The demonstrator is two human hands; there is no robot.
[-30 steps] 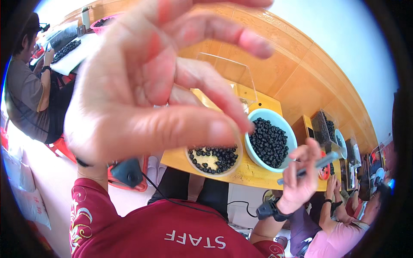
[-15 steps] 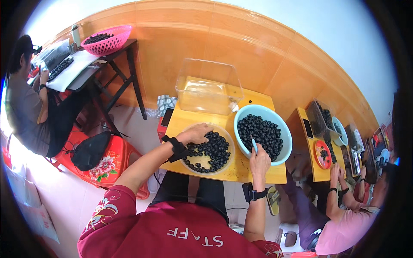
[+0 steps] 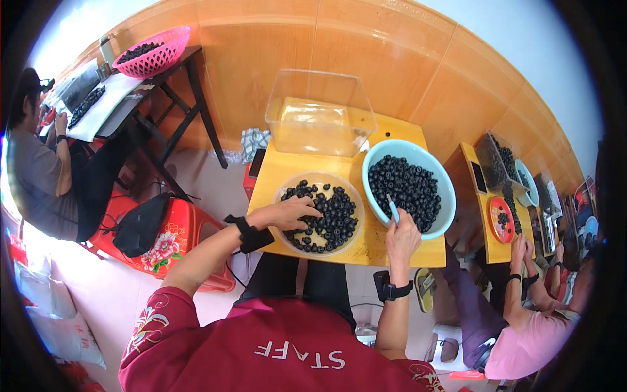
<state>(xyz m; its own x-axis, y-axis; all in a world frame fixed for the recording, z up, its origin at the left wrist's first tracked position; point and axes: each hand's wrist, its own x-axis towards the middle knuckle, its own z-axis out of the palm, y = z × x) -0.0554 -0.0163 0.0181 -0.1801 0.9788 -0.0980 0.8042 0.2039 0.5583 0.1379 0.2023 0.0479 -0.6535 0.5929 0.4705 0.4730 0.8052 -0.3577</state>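
A shallow round tray (image 3: 358, 222) with a pale rim sits on the yellow wooden table, with small black bead-like balls (image 3: 336, 215) spread in it. My left hand (image 3: 294, 213) reaches over the tray's left side, fingers apart and touching the balls. To the right, a light blue basin (image 3: 446, 215) is heaped with more black balls (image 3: 405, 188). My right hand (image 3: 403, 236) is closed around a slim tool with a light blue handle (image 3: 394, 210) at the basin's front rim. The tool's tip points up over the balls; its exact kind is unclear.
A clear plastic bin (image 3: 320, 121) stands at the back of the table (image 3: 274, 170). A red stool (image 3: 189, 228) with a black bag is on the left. Co-workers sit at both sides; a pink basket (image 3: 157, 57) tops the far-left table.
My left hand has moved from the tray's upper left down onto the balls, which lie differently now. My right hand still grips the tool by the basin. The view has shifted slightly.
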